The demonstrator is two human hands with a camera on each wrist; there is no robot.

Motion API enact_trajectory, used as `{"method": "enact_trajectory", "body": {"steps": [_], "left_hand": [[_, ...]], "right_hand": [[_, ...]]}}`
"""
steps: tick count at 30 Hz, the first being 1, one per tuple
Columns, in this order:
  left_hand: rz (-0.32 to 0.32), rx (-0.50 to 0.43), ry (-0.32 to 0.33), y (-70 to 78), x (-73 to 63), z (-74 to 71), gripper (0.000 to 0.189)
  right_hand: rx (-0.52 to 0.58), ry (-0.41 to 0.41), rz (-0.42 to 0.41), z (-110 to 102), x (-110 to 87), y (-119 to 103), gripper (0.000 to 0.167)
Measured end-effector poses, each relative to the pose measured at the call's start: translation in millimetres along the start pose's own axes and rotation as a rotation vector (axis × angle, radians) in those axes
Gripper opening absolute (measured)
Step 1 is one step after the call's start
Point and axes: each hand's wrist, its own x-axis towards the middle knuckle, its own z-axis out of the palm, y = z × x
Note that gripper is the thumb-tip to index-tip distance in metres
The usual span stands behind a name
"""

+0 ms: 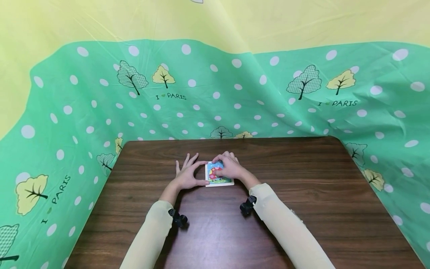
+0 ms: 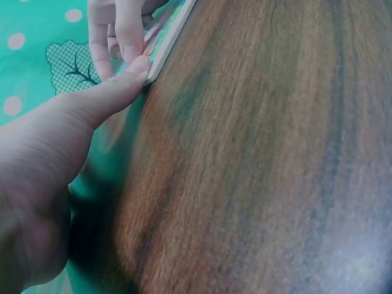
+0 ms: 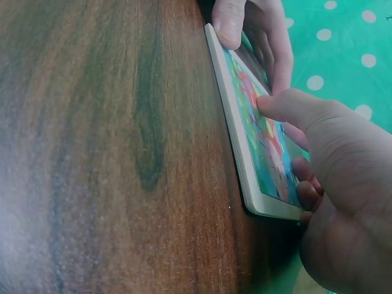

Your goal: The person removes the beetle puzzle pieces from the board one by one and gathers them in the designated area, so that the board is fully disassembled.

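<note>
I report one picture board lying flat on the dark wood-grain table, beyond its centre and roughly midway between its sides. The board has a pale rim and a printed scene in blue, green, red and yellow.

My left hand is at the board's left edge, thumb and forefinger parted wide. The thumb tip rests on the near left corner; the forefinger reaches to the far left corner. The other fingers are fanned out, pointing away from me over the table.

My right hand is over the board's right half. Its thumb tip rests on the red part of the print, and the forefinger extends to the far edge. The remaining fingers are bent, partly hidden behind the hand; from these angles I cannot tell whether anything is pinched between them.

Each wrist carries a small black device, the left one and the right one, beside pale sleeves. Behind the table hangs a green and yellow cloth, printed with white dots, trees and the word PARIS.
</note>
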Motion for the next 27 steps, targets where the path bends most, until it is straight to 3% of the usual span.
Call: {"method": "enact_trajectory", "body": {"steps": [27], "left_hand": [[0.005,-0.014,0.008,2.6,-1.1,0.1,0.085]], "right_hand": [[-0.002,0.013,0.001,-0.7,-4.2,-4.9,0.049]]}}
